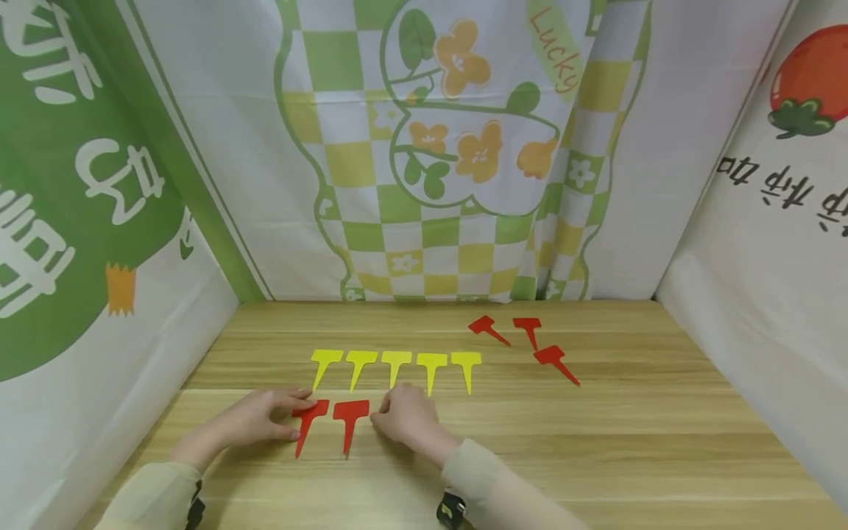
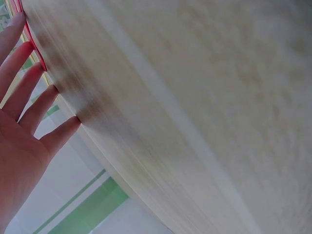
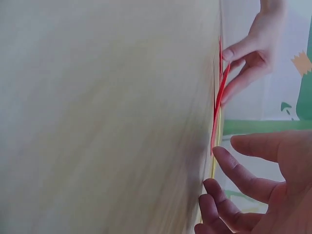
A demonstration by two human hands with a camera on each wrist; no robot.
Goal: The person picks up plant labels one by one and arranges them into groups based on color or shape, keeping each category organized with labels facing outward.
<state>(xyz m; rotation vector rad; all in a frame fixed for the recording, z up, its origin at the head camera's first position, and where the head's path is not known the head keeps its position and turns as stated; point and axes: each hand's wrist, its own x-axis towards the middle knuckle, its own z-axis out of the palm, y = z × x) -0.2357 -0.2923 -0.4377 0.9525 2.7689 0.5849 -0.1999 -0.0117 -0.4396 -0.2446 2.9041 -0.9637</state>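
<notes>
Two red T-shaped plant labels lie side by side near the front of the wooden table. My left hand (image 1: 261,416) rests at the left red label (image 1: 310,414), fingertips on its head and thumb by its stem; its fingers (image 2: 29,85) look spread and fairly straight in the left wrist view. Just right of the second red label (image 1: 351,412) is my right hand (image 1: 409,418). In the right wrist view, one fingertip (image 3: 218,152) is right at a red label's edge (image 3: 217,122), with the thumb apart from it. A row of yellow plant labels (image 1: 361,359) lies behind both hands, one partly hidden by my right hand.
Three more red plant labels (image 1: 527,324) lie loosely at the back right of the wooden table (image 1: 596,442). A patterned cloth (image 1: 430,243) hangs along the table's back edge, with printed cloth walls on the left (image 1: 199,309) and right (image 1: 748,280).
</notes>
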